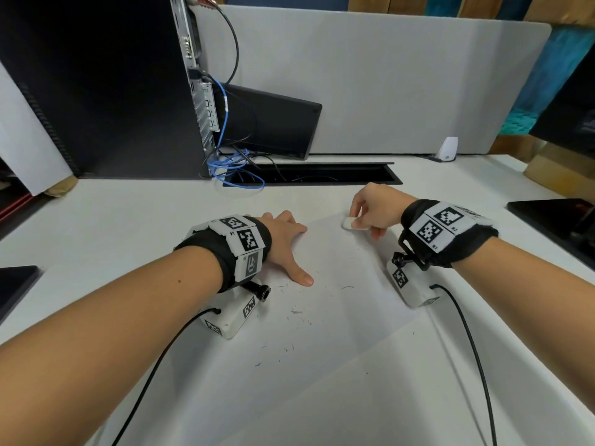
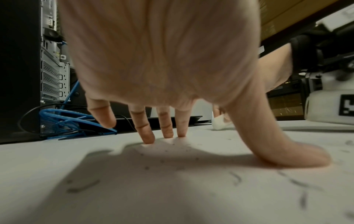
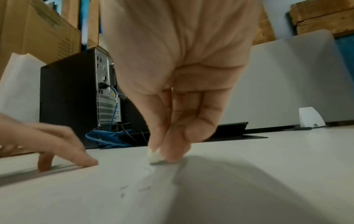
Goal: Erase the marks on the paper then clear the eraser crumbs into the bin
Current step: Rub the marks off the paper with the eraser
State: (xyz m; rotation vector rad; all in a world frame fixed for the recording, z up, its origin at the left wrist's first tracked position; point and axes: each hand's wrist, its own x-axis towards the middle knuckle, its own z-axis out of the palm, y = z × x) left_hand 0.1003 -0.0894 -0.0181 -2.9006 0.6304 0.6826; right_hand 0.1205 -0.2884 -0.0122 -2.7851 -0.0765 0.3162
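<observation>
A white sheet of paper (image 1: 338,317) lies on the white desk. My left hand (image 1: 286,243) presses flat on its left part, fingers spread, thumb (image 2: 298,154) and fingertips (image 2: 147,137) on the sheet. My right hand (image 1: 370,210) pinches a small white eraser (image 1: 349,224) and holds it down on the paper's far edge; the eraser (image 3: 155,157) shows under thumb and fingers in the right wrist view. Dark eraser crumbs (image 1: 294,312) lie scattered over the middle of the sheet. No bin is in view.
A black computer tower (image 1: 106,91) with blue cables (image 1: 225,165) stands at the back left. A cable slot (image 1: 315,177) opens in the desk beyond the paper. A grey divider (image 1: 386,82) closes the back. Dark flat items lie at right (image 1: 557,220) and left (image 1: 16,284).
</observation>
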